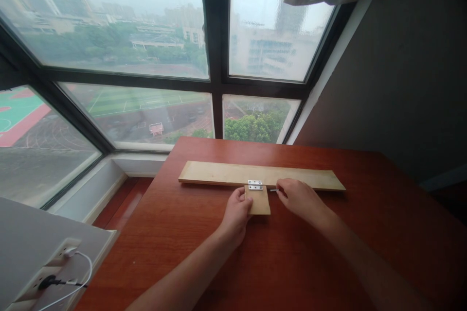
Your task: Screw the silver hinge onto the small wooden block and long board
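A long pale wooden board (219,173) lies crosswise on the reddish-brown table (175,262). Against its near edge is a small wooden block (260,204), joined by a silver metal hinge (255,185) with screw holes. My left hand (237,211) grips the small block from its left side, thumb on top. My right hand (294,194) is closed in a pinch on a thin metal rod (273,190), just right of the hinge. The rod's other end lies inside the fingers, so its exact kind cannot be made out.
Large windows (146,77) with dark frames rise behind the table's far edge. A grey wall (401,82) stands on the right. At lower left, a low wall holds sockets (40,282) with a white cable (89,272) and a black plug (46,282).
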`<state>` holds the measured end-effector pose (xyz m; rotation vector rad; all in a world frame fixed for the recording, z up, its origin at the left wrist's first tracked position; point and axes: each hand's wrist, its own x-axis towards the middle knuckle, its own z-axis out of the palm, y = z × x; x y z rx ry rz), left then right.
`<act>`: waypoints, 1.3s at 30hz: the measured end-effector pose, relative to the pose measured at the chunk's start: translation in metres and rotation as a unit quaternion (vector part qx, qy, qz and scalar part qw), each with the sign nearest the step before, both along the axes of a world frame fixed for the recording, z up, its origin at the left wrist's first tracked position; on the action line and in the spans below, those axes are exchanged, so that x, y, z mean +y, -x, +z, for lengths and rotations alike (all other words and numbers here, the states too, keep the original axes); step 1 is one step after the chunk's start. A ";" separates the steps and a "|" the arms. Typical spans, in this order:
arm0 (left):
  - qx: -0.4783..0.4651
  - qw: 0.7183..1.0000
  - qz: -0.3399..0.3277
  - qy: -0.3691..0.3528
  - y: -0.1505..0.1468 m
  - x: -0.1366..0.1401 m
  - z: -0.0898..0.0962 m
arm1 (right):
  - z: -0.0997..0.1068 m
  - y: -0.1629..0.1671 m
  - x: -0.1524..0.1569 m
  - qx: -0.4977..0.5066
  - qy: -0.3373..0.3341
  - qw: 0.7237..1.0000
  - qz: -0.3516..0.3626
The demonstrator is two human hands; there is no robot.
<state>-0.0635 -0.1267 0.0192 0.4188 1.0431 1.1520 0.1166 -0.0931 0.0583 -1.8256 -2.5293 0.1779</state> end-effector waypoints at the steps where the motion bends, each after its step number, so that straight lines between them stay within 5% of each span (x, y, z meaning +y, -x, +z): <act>1: 0.001 1.000 0.000 0.000 0.000 0.000 0.000 | -0.003 -0.004 -0.002 0.001 0.005 1.000 -0.001; 9: 0.006 1.000 0.001 0.002 0.000 0.001 -0.001 | -0.020 -0.017 -0.023 -0.037 0.053 0.998 -0.024; 21: 0.008 1.000 0.002 0.000 0.001 0.002 -0.006 | -0.011 -0.020 -0.031 -0.031 0.083 0.996 -0.027; 25: -0.001 1.000 0.001 -0.004 0.001 0.003 -0.007 | 0.001 -0.019 -0.024 0.042 0.052 0.997 -0.025; 28: -0.012 1.000 -0.009 -0.006 0.001 0.002 -0.006 | 0.028 -0.016 -0.018 0.142 0.039 0.989 0.000; 34: -0.007 1.000 -0.014 0.002 0.002 0.003 -0.004 | 0.101 -0.016 -0.009 0.344 0.017 0.937 0.063; 39: 0.000 1.000 -0.007 0.008 0.002 0.004 -0.004 | 0.109 0.000 -0.001 0.512 -0.133 0.849 0.023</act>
